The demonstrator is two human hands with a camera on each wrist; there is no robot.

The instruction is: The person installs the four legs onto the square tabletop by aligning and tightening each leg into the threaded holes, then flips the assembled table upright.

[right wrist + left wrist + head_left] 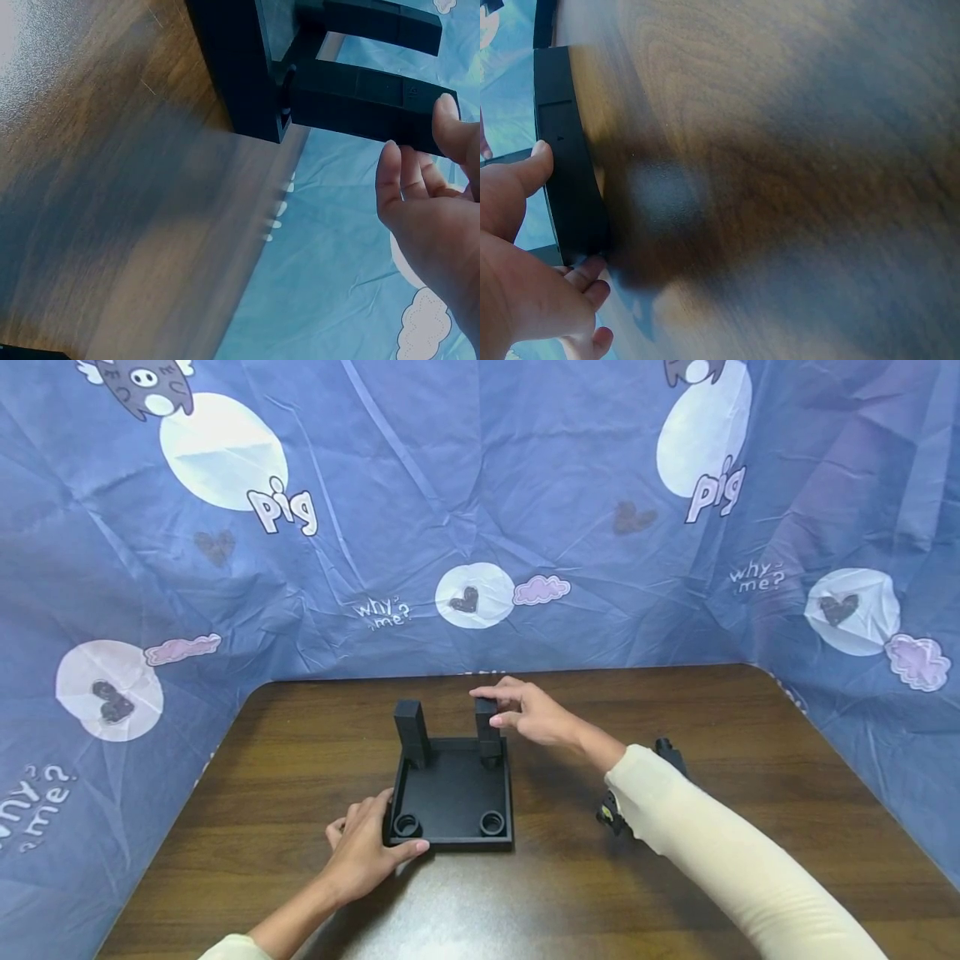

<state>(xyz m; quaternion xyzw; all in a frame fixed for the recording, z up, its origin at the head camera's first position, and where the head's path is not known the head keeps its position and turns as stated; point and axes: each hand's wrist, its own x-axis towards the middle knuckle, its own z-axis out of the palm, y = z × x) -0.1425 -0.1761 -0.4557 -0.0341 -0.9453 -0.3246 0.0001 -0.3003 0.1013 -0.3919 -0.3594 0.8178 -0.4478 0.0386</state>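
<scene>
On the table lies a black square tray (453, 793) with a low rim. Its two near corners carry round sockets, the left one (407, 825) close to my left hand. A black square post (411, 731) stands upright at the far left corner. At the far right corner, my right hand (536, 714) grips the top of a second post (367, 97) between thumb and fingers. The foot of that post is at the corner socket, with a narrow gap in the right wrist view. My left hand (360, 852) holds the near left corner, thumb on the front rim (562, 157).
Right of the tray, partly hidden by my right sleeve (705, 835), lie black pieces: one with a knob (667, 753) and one with a yellow spot (611, 814). Behind the wooden table (330, 718) hangs a blue printed cloth (480, 527).
</scene>
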